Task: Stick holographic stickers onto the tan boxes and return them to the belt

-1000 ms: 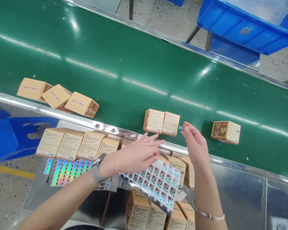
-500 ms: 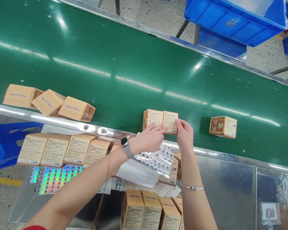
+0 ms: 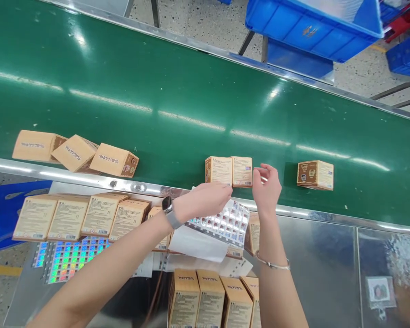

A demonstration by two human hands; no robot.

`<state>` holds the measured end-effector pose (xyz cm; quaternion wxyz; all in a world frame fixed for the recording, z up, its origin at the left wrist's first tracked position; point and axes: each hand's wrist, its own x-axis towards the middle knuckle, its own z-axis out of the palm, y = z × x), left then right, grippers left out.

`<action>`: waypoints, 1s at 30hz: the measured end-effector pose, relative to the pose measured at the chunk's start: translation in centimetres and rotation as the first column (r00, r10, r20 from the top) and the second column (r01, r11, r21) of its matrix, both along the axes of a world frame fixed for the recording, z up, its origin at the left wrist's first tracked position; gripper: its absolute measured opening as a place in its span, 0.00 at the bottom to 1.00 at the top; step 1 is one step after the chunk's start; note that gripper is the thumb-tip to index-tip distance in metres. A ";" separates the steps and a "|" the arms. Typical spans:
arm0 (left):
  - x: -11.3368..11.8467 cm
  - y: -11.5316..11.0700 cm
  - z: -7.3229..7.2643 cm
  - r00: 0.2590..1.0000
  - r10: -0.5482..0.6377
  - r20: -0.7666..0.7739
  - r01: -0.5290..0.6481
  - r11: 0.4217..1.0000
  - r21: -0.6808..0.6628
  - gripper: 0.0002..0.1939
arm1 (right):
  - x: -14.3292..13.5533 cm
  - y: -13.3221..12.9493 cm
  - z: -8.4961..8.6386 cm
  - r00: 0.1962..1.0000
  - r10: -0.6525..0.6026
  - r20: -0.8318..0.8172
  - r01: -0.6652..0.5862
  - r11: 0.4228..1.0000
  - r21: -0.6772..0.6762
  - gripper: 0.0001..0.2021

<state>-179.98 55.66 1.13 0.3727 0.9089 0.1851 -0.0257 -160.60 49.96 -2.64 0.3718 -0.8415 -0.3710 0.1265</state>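
Stickered box [image 3: 242,176] just left of parted right fingers [image 3: 272,172]; left fingers [image 3: 222,193] over sheet [image 3: 227,224], grip unclear.

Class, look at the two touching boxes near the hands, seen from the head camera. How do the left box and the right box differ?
The right box bears a small shiny sticker near its right edge; none shows on the left box. The left box also shows a brown patterned side, while the right box shows only its pale face. Both rest on the green belt, text-covered faces in view.
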 end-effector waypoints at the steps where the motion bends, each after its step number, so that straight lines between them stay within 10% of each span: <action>1: -0.3 0.0 0.4 1.000 0.017 -0.007 -0.017 1.000 -0.009 0.14 | -0.1 -0.6 1.0 0.993 0.115 0.040 -0.115 0.993 0.007 0.15; 5: -1.2 0.1 1.6 0.994 0.080 0.071 -0.077 0.996 -0.050 0.13 | -1.6 -3.4 5.8 0.786 0.617 -0.028 -0.617 0.782 -0.088 0.10; 8: -1.2 0.0 2.2 0.991 0.092 0.101 -0.085 0.994 -0.073 0.13 | -2.7 -4.7 8.1 0.699 0.715 0.019 -0.705 0.694 -0.149 0.08; 22: 0.4 -1.0 2.6 0.995 0.097 0.003 -0.097 0.990 0.101 0.14 | -3.0 -5.9 6.5 0.587 0.617 0.524 -0.685 0.724 -0.086 0.06; 30: 1.4 -0.6 2.4 0.993 0.097 -0.067 -0.090 0.991 0.102 0.17 | -1.3 -6.2 6.3 0.738 0.622 0.260 -0.653 0.756 0.042 0.04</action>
